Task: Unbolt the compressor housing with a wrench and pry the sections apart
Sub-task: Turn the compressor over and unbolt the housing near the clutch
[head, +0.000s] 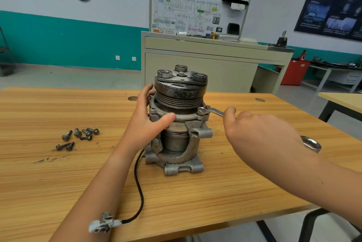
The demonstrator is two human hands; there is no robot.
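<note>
The grey metal compressor (179, 124) stands upright in the middle of the wooden table (58, 173), pulley end on top. My left hand (146, 122) grips its upper housing from the left, with the thumb across the front flange. A silver wrench (212, 112) sits on a bolt at the flange's right side. Its handle passes under my right hand (260, 136), which grips it, and the ring end (311, 143) sticks out to the right of the hand.
Several loose bolts (78, 137) lie on the table left of the compressor. A black cable (138, 188) with a white plug (103, 223) runs from the compressor base toward the front edge. A beige training cabinet (215, 59) stands behind the table, and a second table (342, 102) is at the right.
</note>
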